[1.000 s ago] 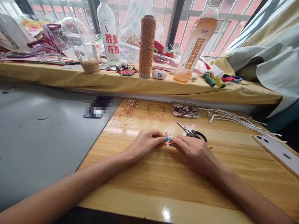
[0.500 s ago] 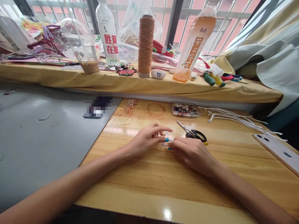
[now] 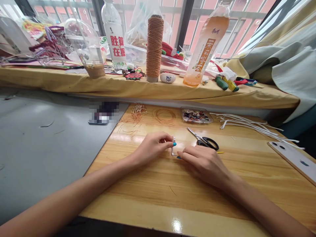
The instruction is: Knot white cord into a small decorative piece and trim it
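Over the middle of the wooden table [image 3: 138, 194], my left hand [image 3: 158, 144] pinches the upper part of a white cord [image 3: 172, 151] between thumb and fingertips. The cord hangs down and bends toward the right at its lower end. My right hand [image 3: 203, 161] is closed at that lower end, on a thin tool whose yellow handle [image 3: 220, 152] sticks out behind the hand. The tool's tip is too small to make out clearly. Black-handled scissors [image 3: 209, 143] lie just beyond my right hand, blades pointing away to the left.
Behind my hands lie orange thread pieces [image 3: 138, 113], a thread coil [image 3: 164, 117], a bead box [image 3: 197, 116] and white cords [image 3: 247, 124]. A phone [image 3: 293, 159] is at the right. Bottles and a thread spool [image 3: 154, 49] stand on the cloth-covered sill [image 3: 138, 90].
My left fingers have drawn together on the cord, which now hangs in a visible bend. My right hand has shifted slightly, and more of the yellow handle shows.
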`<state>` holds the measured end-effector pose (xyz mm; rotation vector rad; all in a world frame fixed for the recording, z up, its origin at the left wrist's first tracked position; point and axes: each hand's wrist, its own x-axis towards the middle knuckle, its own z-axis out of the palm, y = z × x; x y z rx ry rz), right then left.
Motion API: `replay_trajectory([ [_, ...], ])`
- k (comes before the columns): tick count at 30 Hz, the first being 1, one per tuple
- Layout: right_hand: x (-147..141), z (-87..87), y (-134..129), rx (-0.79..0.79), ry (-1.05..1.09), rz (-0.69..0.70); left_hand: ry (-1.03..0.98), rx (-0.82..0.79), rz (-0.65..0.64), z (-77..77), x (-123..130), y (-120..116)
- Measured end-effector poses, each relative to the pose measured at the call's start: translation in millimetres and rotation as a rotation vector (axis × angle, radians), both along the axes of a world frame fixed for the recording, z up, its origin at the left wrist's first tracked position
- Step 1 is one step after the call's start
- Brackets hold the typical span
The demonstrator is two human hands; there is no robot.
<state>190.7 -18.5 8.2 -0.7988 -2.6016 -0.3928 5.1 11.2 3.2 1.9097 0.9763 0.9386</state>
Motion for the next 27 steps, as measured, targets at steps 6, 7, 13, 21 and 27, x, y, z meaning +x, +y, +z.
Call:
replay_trajectory([
  [6,-1.7,-1.2,-0.9,0.117,-0.076,0.058,-0.136,-0.271,0.014,-4.2,-0.4,3.2],
  [7,-2.0,-1.4,-0.9,0.115,-0.083,0.065,-0.146,-0.288,0.020,-4.7,-0.4,3.5],
  [13,-2.8,-4.5,-0.2,0.103,-0.106,0.084,-0.182,-0.343,0.056,-5.0,0.6,3.8],
  [21,-2.8,-7.3,3.0,0.067,-0.074,0.072,-0.225,-0.354,0.055,-4.6,0.3,4.3],
  [27,-2.8,-8.2,5.0,0.082,-0.047,-0.012,-0.214,-0.350,0.019,-4.6,0.6,3.7],
])
